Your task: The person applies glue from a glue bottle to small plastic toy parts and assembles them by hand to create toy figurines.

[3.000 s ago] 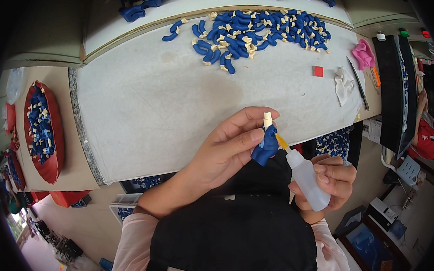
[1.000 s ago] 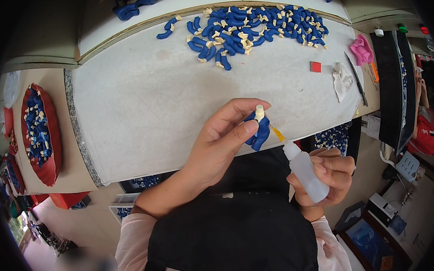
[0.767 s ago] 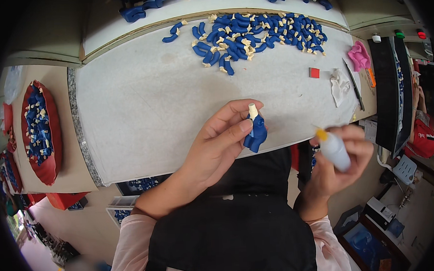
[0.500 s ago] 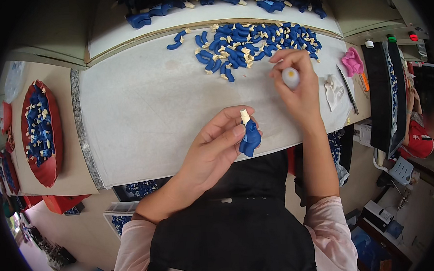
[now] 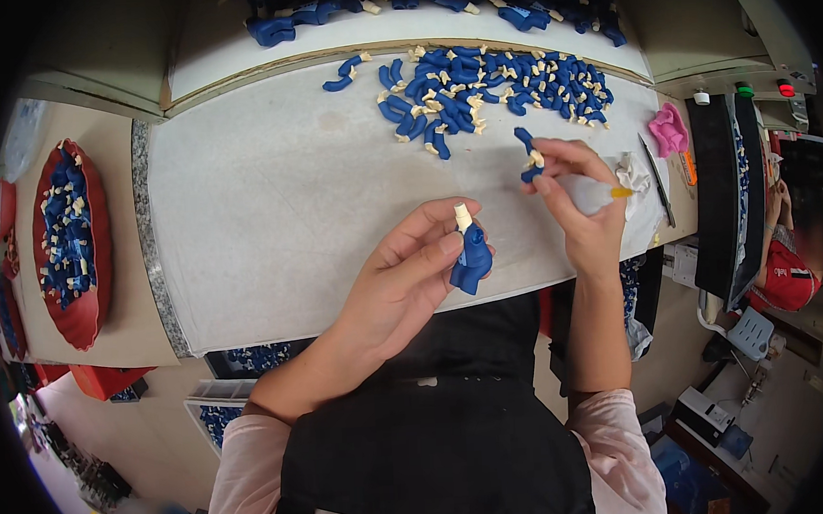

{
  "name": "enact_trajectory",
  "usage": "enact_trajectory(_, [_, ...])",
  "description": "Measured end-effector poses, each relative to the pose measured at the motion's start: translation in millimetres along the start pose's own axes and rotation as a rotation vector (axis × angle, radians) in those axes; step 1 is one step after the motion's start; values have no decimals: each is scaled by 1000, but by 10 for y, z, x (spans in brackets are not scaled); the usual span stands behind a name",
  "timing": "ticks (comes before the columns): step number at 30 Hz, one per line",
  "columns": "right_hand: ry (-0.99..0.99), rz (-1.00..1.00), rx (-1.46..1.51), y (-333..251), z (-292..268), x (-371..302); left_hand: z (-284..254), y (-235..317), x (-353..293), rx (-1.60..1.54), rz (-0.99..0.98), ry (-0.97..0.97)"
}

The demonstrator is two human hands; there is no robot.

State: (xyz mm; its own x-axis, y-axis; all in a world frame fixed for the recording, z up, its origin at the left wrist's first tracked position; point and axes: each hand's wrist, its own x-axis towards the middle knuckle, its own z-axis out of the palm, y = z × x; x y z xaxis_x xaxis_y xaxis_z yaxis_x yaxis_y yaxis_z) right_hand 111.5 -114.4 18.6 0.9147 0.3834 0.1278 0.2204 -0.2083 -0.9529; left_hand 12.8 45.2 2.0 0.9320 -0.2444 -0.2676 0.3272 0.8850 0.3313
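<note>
My left hand (image 5: 385, 291) is closed on a small blue figurine torso (image 5: 471, 265), holding it upright with its cream neck peg pointing away from me. To its right, my right hand (image 5: 589, 234) pinches a bent blue figurine arm (image 5: 526, 145) with a cream-coloured hand on it. The same right hand also keeps a whitish squeeze bottle (image 5: 583, 193) in its palm, its yellow tip pointing right. Torso and arm piece are apart. Beyond both hands lies a pile of similar blue arms (image 5: 457, 64) on the white-covered tabletop (image 5: 270, 218).
Blue bodies (image 5: 324, 12) fill a shelf at the back. On the right are a pink lump (image 5: 668, 130), crumpled white tissue (image 5: 632, 173) and a thin dark tool (image 5: 657, 179). A red basin (image 5: 78, 326) of blue parts stands left. Another person (image 5: 788, 265) works far right.
My right hand has come back from the pile toward me, now with a blue arm piece between its fingertips. The bottle has swung to point right. My left hand has barely moved.
</note>
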Motion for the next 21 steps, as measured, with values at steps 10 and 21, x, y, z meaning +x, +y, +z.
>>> enact_trajectory(10, [-68, 271, 399, -6, -39, -223, 120, -1, 81, 95, 20, 67])
enact_trajectory(21, [-24, 326, 508, -26, 96, -339, 90, -24, 103, 179, 25, 18])
